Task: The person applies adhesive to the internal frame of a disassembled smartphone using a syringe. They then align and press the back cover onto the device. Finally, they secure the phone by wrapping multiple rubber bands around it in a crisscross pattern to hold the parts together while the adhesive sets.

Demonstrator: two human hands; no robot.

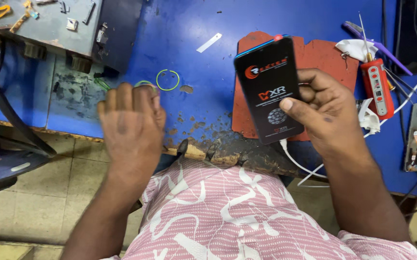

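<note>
Phone (271, 89) pinched in right hand (326, 108), thumb on front, fingers curled behind; held above red mat (324, 58). Left hand (131, 123) empty, fingers pressed together, tips just by green ring (168, 79) on blue bench (194, 29). Red tool (377, 89) right of knuckles.

Worn blue workbench (208, 29), chipped front edge; beige tiled floor (35, 212).

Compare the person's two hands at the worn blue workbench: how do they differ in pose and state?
The right hand grips a black rectangular phone, thumb across its face; the left hand holds nothing. The right hand is sharp over the red mat; the left hand is blurred, fingers extended near the green ring. Both are bare, over the table edge.
</note>
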